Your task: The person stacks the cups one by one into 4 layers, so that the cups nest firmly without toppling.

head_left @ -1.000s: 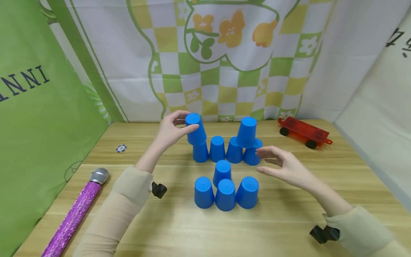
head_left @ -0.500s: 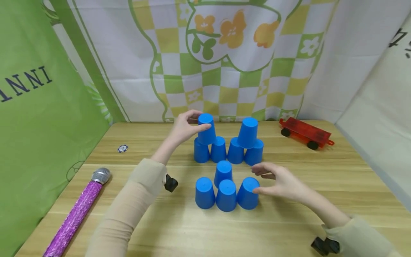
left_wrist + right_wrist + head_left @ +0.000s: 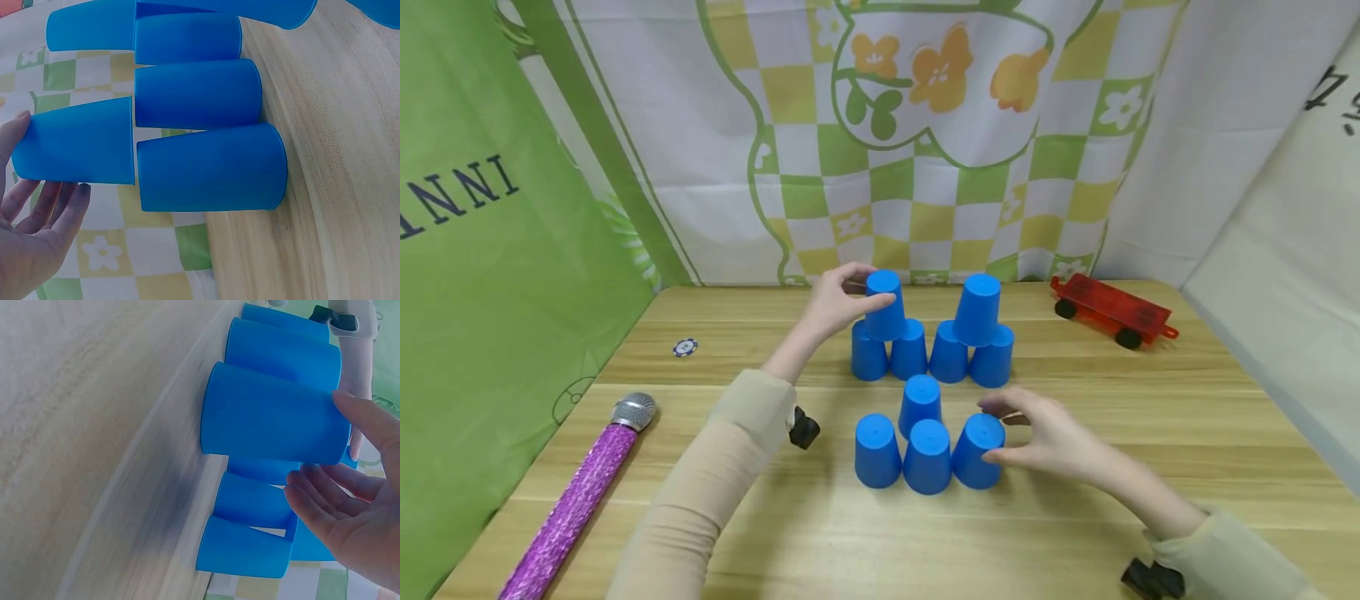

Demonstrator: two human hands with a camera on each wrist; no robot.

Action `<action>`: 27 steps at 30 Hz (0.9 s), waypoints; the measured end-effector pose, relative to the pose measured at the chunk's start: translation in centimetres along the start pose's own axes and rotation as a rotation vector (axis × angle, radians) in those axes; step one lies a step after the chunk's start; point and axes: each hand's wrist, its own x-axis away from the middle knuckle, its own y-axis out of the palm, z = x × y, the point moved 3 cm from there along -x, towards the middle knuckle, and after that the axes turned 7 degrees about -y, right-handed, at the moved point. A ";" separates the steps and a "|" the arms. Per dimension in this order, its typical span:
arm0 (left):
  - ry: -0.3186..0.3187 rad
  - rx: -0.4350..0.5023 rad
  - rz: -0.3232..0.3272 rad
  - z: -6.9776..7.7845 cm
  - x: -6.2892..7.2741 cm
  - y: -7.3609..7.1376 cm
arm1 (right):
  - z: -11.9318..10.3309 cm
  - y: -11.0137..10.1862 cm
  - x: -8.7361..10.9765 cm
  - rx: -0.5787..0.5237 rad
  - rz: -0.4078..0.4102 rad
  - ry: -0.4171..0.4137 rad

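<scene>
Blue plastic cups stand upside down on the wooden table. My left hand (image 3: 838, 300) holds one blue cup (image 3: 885, 308) between thumb and fingers, upright over the two left cups of the back row; its rim is right at their tops in the left wrist view. Another cup (image 3: 977, 310) sits across the row's right pair. My right hand (image 3: 1048, 433) is around the right cup (image 3: 976, 458) of the front row, thumb on its near side and fingertips at its far side. Beside it stand a middle cup (image 3: 927, 462) and a left cup (image 3: 877, 454), with one cup (image 3: 921, 404) behind.
A microphone (image 3: 583, 492) with a glittery purple handle lies at the left of the table. Near the back left lies a poker chip (image 3: 685, 347). A red toy wagon (image 3: 1112, 308) with black wheels stands at the back right. Printed cloth (image 3: 917, 200) hangs behind the table.
My left hand has brought its cup rightward, from above the leftmost cup to over the left pair, and slightly down. My right hand has moved left and down to the front right cup.
</scene>
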 end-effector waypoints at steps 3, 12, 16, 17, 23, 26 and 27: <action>0.006 -0.004 0.002 0.0 0.0 0.2 | 0.0 0.2 0.0 0.000 -0.010 -0.003; 0.002 -0.004 0.011 0.2 0.0 0.3 | -0.2 0.4 -0.3 0.016 -0.024 -0.020; -0.004 -0.004 0.008 0.1 0.1 0.3 | -0.4 0.4 -0.3 0.022 -0.026 -0.015; -0.005 -0.002 0.006 0.1 0.1 0.3 | -0.4 0.4 -0.3 0.023 -0.027 -0.017; -0.023 0.007 0.000 0.1 0.1 0.3 | -0.5 0.4 -0.5 0.035 -0.019 -0.046; -0.030 0.007 -0.005 0.2 0.1 0.3 | -0.5 0.4 -0.5 0.040 -0.013 -0.055; -0.031 0.006 -0.007 0.3 0.1 0.2 | -0.5 0.4 -0.5 0.041 -0.011 -0.054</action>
